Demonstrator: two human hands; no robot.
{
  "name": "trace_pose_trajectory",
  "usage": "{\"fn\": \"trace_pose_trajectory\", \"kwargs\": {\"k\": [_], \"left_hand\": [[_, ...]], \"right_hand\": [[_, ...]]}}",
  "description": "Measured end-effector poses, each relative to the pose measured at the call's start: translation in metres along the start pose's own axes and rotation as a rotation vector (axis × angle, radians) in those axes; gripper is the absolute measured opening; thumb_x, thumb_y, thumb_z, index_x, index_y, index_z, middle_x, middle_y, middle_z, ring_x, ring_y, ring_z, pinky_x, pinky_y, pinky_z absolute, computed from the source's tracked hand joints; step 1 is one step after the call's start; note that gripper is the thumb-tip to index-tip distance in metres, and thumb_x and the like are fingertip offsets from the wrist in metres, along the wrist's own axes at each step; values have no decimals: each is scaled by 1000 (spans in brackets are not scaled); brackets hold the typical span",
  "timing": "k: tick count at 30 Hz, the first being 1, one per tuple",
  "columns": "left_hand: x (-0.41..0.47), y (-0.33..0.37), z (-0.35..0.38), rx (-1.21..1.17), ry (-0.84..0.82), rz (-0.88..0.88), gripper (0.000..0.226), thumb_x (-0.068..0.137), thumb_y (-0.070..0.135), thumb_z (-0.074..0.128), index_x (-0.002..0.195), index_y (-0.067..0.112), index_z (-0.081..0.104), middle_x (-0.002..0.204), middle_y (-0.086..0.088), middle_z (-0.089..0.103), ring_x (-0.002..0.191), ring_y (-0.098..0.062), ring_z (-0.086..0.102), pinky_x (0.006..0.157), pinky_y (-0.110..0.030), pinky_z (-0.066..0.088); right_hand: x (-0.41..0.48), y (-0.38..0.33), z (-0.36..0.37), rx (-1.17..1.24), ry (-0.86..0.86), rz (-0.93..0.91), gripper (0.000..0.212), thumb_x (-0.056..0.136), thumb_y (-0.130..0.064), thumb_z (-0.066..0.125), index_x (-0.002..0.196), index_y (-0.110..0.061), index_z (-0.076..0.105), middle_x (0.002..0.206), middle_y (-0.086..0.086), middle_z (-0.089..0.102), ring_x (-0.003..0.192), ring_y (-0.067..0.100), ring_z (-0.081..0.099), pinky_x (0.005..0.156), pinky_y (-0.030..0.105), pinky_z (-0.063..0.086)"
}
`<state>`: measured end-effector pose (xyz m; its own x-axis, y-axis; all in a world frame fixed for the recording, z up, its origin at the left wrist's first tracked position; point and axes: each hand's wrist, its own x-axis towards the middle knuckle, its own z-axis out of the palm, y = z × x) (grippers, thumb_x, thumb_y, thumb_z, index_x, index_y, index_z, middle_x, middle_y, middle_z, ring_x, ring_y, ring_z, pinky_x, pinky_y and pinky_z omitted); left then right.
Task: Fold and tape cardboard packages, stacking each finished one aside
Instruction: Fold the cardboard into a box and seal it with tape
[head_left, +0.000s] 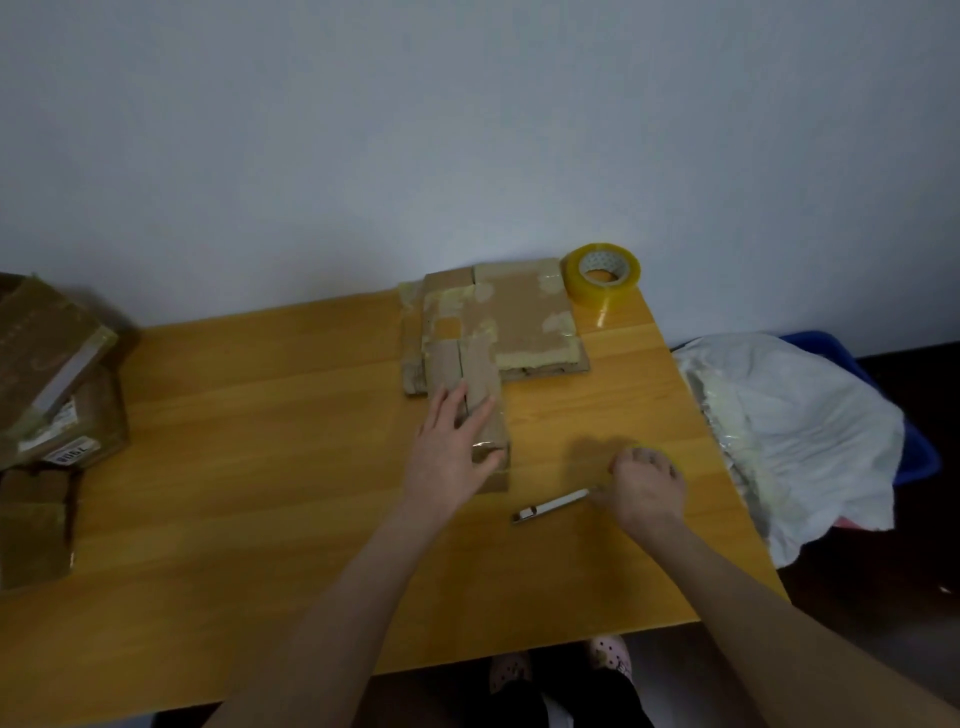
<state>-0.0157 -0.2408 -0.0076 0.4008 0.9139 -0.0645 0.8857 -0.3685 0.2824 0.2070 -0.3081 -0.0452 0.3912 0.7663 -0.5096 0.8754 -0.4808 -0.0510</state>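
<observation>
Roughly counted, the orange-brown wooden table (260, 467) carries 1 roll of clear yellowish packing tape (602, 275) at its far right corner and 1 flat stack of brown cardboard sheets (524, 317), patched with tape, just beside the roll. 1 narrow brown cardboard package (483, 369) overlaps that stack's near edge and reaches toward the person. 1 slim silver-and-white tool (553, 504) lies near the front.

2 bare hands are in view. The left hand (452, 447) lies flat on the package with straight fingers and its thumb on a taped patch. The right hand (647, 488) sits at the tool's far tip with fingers curled; whether they grip the tool, a strip of tape or nothing is too blurred to tell.

At least 3 taped brown boxes (57, 364) are piled at the left, cut off by the frame edge. To the right, 1 crumpled white plastic bag (800, 415) hides most of 1 blue bin (919, 447).
</observation>
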Motion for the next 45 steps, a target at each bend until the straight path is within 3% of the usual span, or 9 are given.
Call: {"fn": "trace_pose_trajectory", "kwargs": {"k": [4,10,20,23,27,31,35,39,45], "left_hand": [[2,1,7,17,45,8,60,93,44,54,148,30,32,158,-5,19,147,-28,10,112,-44,28],[3,5,9,24,39,-7,61,93,43,55,147,29,33,157,-8,20,146,-30,10,114,-45,25],[4,21,-12,86,36,-16,69,91,51,53,150,29,24,158,-3,16,147,-23,9,117,-47,8],[14,36,-33,-106,269,78,57,89,36,62,141,19,44,145,-3,41,133,-20,40,108,-39,38],[38,52,-65,-412,264,43,51,83,26,72,131,14,56,126,-6,59,113,-19,55,94,-33,46],[47,58,-79,-595,337,-45,11,76,13,77,86,9,74,79,-1,68,76,-14,61,70,-21,47],[49,50,-86,-682,345,-197,8,81,18,73,74,17,70,64,9,61,65,-8,56,64,-18,44],[43,39,-88,-797,320,-315,12,88,13,66,76,14,67,66,-1,64,68,-20,63,69,-36,57],[19,31,-78,-845,338,-433,12,93,9,60,86,0,64,66,-2,59,61,-10,58,51,-12,50]], "right_hand": [[5,3,8,-56,63,-30,34,98,-15,43,132,-16,46,119,6,61,129,26,41,106,40,33],[5,9,-14,110,198,-21,12,93,-8,52,98,-19,53,77,1,56,65,20,50,59,32,45],[0,-15,-66,573,325,-136,30,92,-21,57,122,-20,59,115,-1,67,100,22,63,76,32,52],[-4,-25,-84,748,373,-231,24,86,-18,62,110,-20,67,103,-3,69,96,18,63,70,27,45],[-13,-46,-117,833,386,-433,20,80,-14,65,80,-33,60,82,-7,65,79,16,60,67,31,45],[-18,-59,-139,797,386,-565,20,81,-14,66,99,-21,72,70,-12,56,73,12,56,69,34,47],[-21,-54,-153,847,255,-646,24,83,-23,72,106,-17,67,81,-3,64,78,11,58,74,32,47],[-23,-37,-155,854,-121,-733,19,86,-24,71,70,-20,61,58,-16,58,58,-3,51,59,16,38],[-17,-42,-157,618,-106,-801,43,84,-31,72,50,-24,47,50,-12,36,51,7,35,54,26,24]]}}
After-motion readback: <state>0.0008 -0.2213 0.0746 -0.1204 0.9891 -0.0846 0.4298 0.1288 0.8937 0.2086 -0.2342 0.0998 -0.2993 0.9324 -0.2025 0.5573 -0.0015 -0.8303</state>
